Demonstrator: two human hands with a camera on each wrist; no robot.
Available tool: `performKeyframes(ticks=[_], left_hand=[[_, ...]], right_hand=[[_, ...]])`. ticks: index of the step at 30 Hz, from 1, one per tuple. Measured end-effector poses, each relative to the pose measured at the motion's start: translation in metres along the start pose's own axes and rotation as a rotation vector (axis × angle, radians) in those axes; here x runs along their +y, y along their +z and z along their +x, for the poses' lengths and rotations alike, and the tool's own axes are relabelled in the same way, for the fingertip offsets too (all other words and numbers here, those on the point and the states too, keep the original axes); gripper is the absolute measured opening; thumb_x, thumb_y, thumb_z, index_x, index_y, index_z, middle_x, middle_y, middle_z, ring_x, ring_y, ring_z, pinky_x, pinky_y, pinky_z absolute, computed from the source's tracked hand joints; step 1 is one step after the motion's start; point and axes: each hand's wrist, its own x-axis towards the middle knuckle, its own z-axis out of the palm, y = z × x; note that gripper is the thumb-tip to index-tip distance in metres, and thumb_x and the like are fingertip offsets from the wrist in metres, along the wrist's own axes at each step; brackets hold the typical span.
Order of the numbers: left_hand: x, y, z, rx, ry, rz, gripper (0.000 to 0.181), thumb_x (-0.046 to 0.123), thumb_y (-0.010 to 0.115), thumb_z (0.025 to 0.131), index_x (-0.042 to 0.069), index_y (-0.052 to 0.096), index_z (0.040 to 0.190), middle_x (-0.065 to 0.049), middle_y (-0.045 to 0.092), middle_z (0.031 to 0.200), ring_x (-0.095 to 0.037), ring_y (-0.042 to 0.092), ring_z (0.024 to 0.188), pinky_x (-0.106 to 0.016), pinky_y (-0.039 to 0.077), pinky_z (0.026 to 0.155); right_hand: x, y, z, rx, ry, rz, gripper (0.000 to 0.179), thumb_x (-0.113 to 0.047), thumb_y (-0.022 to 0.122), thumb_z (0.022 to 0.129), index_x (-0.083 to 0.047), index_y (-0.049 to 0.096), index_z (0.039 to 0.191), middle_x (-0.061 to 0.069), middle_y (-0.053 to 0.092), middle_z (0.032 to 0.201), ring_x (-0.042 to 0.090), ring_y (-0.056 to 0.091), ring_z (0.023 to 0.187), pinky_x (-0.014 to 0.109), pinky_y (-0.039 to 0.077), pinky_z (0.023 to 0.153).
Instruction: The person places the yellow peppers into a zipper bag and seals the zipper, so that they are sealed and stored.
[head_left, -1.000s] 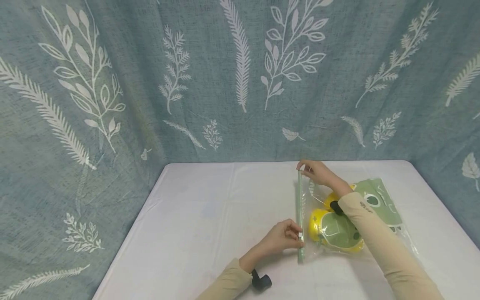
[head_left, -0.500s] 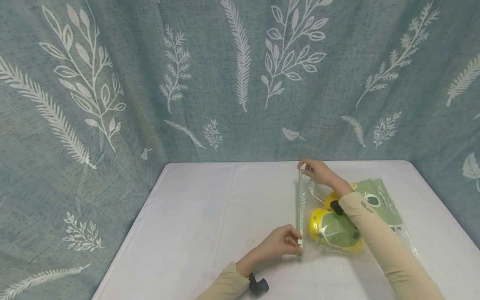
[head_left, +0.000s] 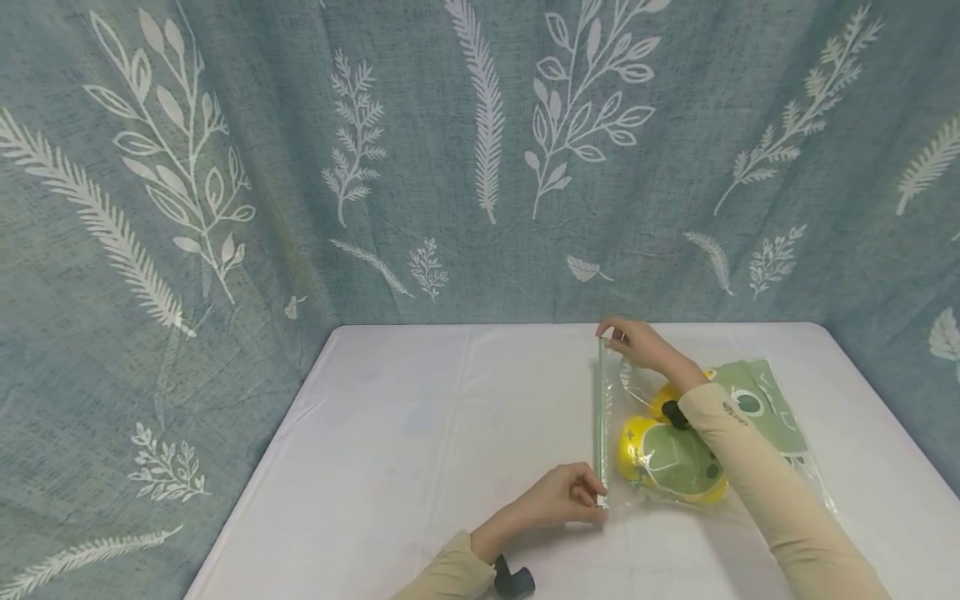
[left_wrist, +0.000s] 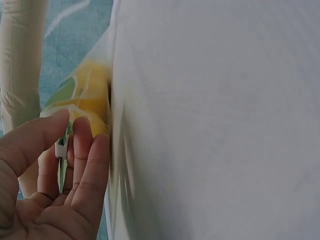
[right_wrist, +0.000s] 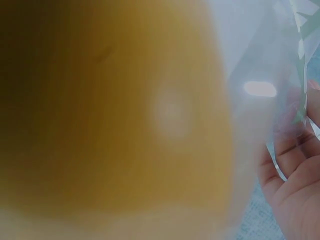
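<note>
A clear zip bag (head_left: 678,458) with a green cartoon print lies on the right half of the table. Inside it are yellow rounded things (head_left: 632,439), whose kind I cannot tell. Along the bag's left side runs its green zip strip (head_left: 602,408). My left hand (head_left: 555,497) pinches the strip near its front end, at the small white slider (left_wrist: 61,151), between thumb and fingers. At the far end of the strip, my right hand (head_left: 639,344) pinches the bag's corner. The right sleeve covers part of the bag; yellow blur fills most of the right wrist view.
The table (head_left: 420,417) has a white cloth. Behind and beside it hangs a blue-green curtain (head_left: 450,167) with white leaf prints. Black devices sit at the left wrist (head_left: 514,581) and at the right wrist (head_left: 675,414).
The left hand and the white slider have moved along the zip strip toward its front end. The right hand has stayed at the far corner, and the bag lies nearly still.
</note>
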Motion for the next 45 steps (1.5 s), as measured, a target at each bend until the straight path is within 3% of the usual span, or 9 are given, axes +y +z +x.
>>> performKeyframes(ticks=[8, 15, 20, 34, 45], left_hand=[[0.002, -0.001, 0.001, -0.014, 0.023, 0.009, 0.024, -0.002, 0.069, 0.077, -0.003, 0.057, 0.098, -0.011, 0.064, 0.087, 0.002, 0.057, 0.068, -0.011, 0.046, 0.058], [0.003, -0.005, 0.002, -0.054, 0.020, 0.130, 0.024, 0.008, 0.072, 0.078, 0.004, 0.058, 0.097, 0.001, 0.065, 0.087, 0.004, 0.057, 0.068, -0.013, 0.048, 0.058], [0.005, -0.009, 0.004, -0.055, 0.066, 0.198, 0.023, 0.009, 0.073, 0.078, 0.006, 0.058, 0.095, 0.001, 0.065, 0.091, 0.003, 0.059, 0.070, -0.015, 0.051, 0.060], [0.015, -0.032, 0.014, 0.001, 0.110, 0.269, 0.017, 0.010, 0.071, 0.081, 0.007, 0.060, 0.094, -0.003, 0.064, 0.095, -0.001, 0.060, 0.078, -0.015, 0.051, 0.072], [0.027, -0.053, 0.021, 0.146, 0.145, 0.454, 0.022, 0.024, 0.065, 0.087, 0.007, 0.060, 0.100, -0.005, 0.064, 0.100, -0.007, 0.058, 0.090, -0.023, 0.049, 0.088]], right_hand=[[-0.001, -0.001, 0.003, 0.008, -0.012, -0.002, 0.017, -0.008, 0.051, 0.095, -0.008, 0.057, 0.111, 0.009, 0.058, 0.083, 0.017, 0.052, 0.068, 0.032, 0.046, 0.062], [-0.001, 0.001, 0.003, 0.005, -0.006, -0.049, 0.017, -0.011, 0.051, 0.095, -0.009, 0.057, 0.111, 0.008, 0.060, 0.085, 0.018, 0.055, 0.072, 0.033, 0.048, 0.063], [-0.002, 0.001, -0.001, 0.015, 0.002, -0.105, 0.018, -0.014, 0.053, 0.094, -0.012, 0.057, 0.112, 0.009, 0.062, 0.090, 0.020, 0.058, 0.076, 0.036, 0.050, 0.066], [-0.013, -0.009, -0.012, 0.077, -0.071, -0.215, 0.021, -0.016, 0.055, 0.093, -0.006, 0.059, 0.111, 0.011, 0.065, 0.096, 0.023, 0.062, 0.079, 0.038, 0.052, 0.067], [-0.016, -0.019, -0.026, 0.158, -0.079, -0.291, 0.021, -0.019, 0.056, 0.093, -0.006, 0.062, 0.108, 0.012, 0.066, 0.099, 0.030, 0.061, 0.089, 0.050, 0.048, 0.081]])
